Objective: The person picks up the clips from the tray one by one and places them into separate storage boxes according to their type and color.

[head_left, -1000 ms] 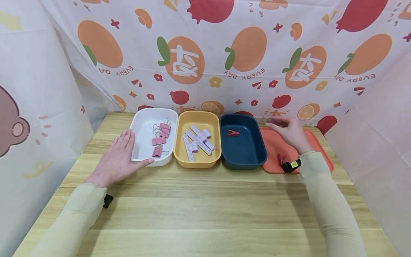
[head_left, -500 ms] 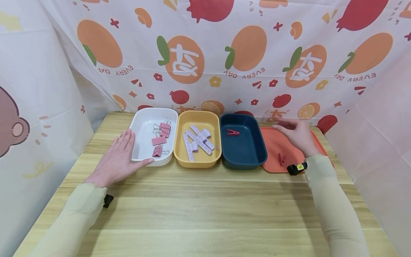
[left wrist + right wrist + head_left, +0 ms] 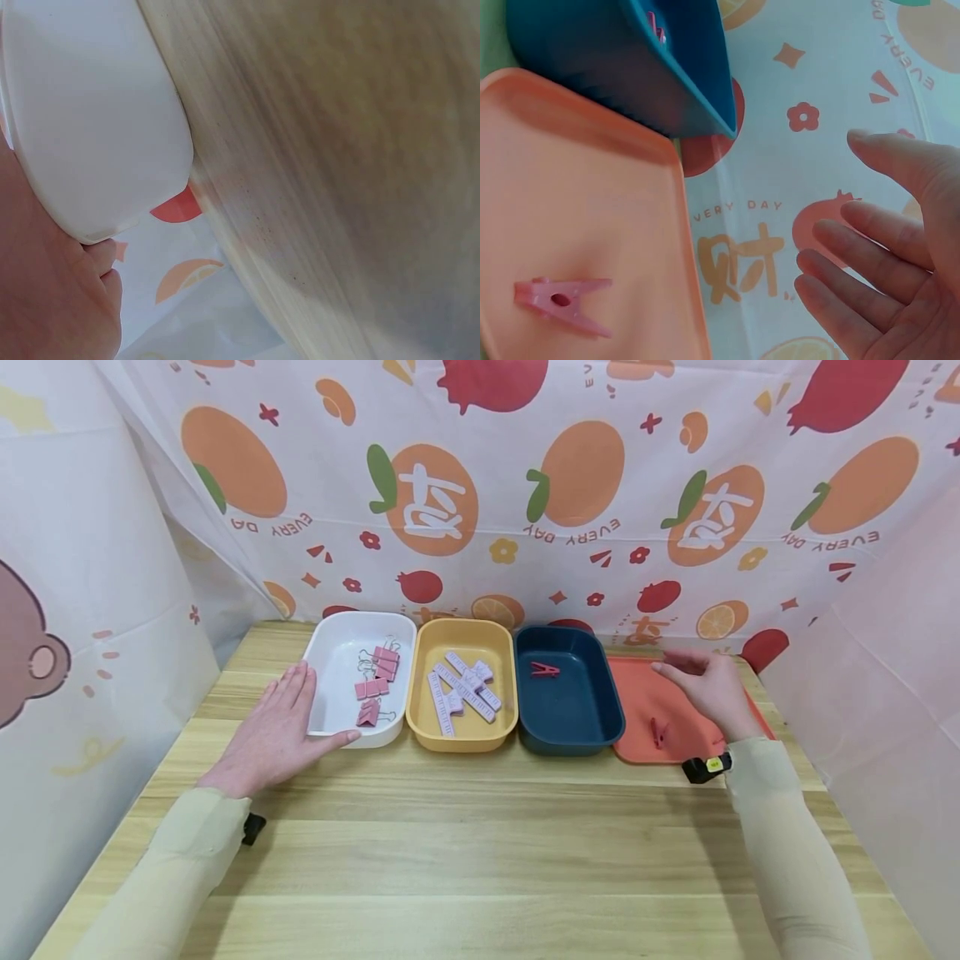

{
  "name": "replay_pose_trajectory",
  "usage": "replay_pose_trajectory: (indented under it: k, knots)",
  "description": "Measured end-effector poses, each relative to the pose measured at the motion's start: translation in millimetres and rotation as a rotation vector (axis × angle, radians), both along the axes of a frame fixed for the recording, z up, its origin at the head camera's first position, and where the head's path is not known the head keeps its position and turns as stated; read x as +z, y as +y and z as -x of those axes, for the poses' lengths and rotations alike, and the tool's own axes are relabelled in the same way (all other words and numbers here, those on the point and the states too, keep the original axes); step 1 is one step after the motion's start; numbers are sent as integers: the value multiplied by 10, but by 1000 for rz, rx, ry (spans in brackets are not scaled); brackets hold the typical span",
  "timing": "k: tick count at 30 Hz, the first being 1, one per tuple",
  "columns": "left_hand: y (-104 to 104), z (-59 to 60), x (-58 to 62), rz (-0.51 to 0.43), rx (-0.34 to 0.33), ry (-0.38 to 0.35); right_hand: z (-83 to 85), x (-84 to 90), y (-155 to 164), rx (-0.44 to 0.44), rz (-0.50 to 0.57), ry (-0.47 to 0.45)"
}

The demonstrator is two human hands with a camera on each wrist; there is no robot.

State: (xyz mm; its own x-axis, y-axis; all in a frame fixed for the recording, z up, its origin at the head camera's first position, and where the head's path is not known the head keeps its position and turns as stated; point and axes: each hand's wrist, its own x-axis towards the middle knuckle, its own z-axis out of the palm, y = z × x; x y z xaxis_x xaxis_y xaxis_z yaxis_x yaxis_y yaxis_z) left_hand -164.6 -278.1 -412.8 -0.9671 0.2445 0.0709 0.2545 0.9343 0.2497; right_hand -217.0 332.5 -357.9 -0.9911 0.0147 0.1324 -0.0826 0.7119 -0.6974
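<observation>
My left hand (image 3: 273, 727) rests along the left wall and near corner of a white box (image 3: 330, 647), fingers straight. Pink binder clips (image 3: 371, 687) lie inside that box. My right hand (image 3: 708, 689) hovers over an orange tray (image 3: 637, 693) at the right, holding nothing; in the right wrist view its fingers (image 3: 862, 262) are spread and the thumb stands apart. On the tray lies a red clothespin (image 3: 657, 732), and a small bit of red shows beside my wrist. Another red clothespin (image 3: 545, 670) lies in the dark blue box (image 3: 577, 718) left of the tray.
Between the white and blue boxes stands a yellow box (image 3: 461, 743) with several lilac ruler-patterned clips (image 3: 468, 689). Boxes and tray form a row at the back of the wooden table (image 3: 465, 843). A fruit-print curtain (image 3: 502, 518) hangs right behind them.
My right hand has moved to the right and slightly nearer over the tray, uncovering the clothespin there. The left hand and the boxes have stayed put.
</observation>
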Motion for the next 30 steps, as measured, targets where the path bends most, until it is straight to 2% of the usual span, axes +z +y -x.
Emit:
replay_pose_trajectory:
  k: [6,13,23,30]
  knots:
    - [3,-4,-4,2,-3,-1,-74,-49,47,-12,-10,-6]
    - [7,-5,-7,1,-4,3,-135,-86,74,-41,-9,-68]
    - [14,-4,-13,3,2,3,-199,-166,111,-35,-29,-65]
    - [8,5,-22,8,5,-1,-243,-208,115,-15,-40,-96]
